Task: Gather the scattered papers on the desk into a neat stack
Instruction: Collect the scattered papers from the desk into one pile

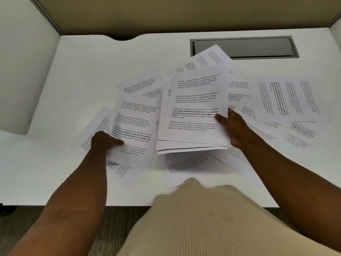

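Observation:
White printed sheets lie scattered over the white desk. My right hand grips the right edge of a stack of several sheets, held lifted and tilted above the desk at centre. My left hand pinches the left edge of a single printed sheet, raised just left of the stack. More loose papers lie flat on the right, behind the stack, at the far left and under my arms near the front edge.
A grey cable hatch is set into the desk at the back right. Beige partition walls close the back and sides. A notch cuts the desk's back edge. My beige ribbed top covers the front edge.

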{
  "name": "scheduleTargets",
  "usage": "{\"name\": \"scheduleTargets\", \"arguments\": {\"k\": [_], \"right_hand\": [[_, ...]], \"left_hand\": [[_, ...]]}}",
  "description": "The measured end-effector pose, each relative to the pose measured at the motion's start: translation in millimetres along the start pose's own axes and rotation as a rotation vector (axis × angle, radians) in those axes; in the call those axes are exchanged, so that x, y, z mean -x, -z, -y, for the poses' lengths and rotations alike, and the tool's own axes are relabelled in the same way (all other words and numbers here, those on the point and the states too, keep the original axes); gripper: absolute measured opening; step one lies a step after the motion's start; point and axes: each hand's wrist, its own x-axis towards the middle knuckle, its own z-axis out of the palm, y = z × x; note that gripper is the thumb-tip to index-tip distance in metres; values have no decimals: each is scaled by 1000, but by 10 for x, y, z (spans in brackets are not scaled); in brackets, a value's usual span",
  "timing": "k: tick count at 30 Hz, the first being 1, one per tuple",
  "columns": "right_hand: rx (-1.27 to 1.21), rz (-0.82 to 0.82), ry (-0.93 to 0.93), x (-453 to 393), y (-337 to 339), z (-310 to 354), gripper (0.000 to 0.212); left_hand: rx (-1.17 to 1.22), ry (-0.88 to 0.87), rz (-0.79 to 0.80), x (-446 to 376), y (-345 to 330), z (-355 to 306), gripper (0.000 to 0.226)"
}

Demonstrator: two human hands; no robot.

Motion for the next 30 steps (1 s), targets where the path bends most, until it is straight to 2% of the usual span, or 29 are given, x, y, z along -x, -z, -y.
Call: {"name": "scheduleTargets", "arguments": {"k": [3,6,9,13,15,18,21,23,26,30], "right_hand": [[20,0,7,-6,4,16,36],[31,-8,11,-9,27,29,38],[53,-36,17,-15,58,17,39],[69,-65,28,-8,96,-9,40],[55,-74,41,2,110,-22,40],[27,-63,51,12,110,-40,40],[-11,-64,43,2,85,-61,39],[-33,-56,47,-3,62,-58,37],[-68,-11,42,7,41,-35,33],[-86,22,68,10,28,0,30]], "left_hand": [[93,-82,-53,151,0,-177,86],[222,-169,-59,258,147,-428,80],[229,-387,-174,504,398,-748,72],[197,-656,-380,1016,697,-1249,36],[300,-726,-395,1237,793,-1428,36],[513,-772,-279,1494,851,-1566,36],[863,-815,-7,1664,804,-1667,29],[1019,-754,121,1642,701,-1682,27],[1048,-622,199,1543,477,-1644,26],[947,-471,212,1380,171,-1491,25]]}}
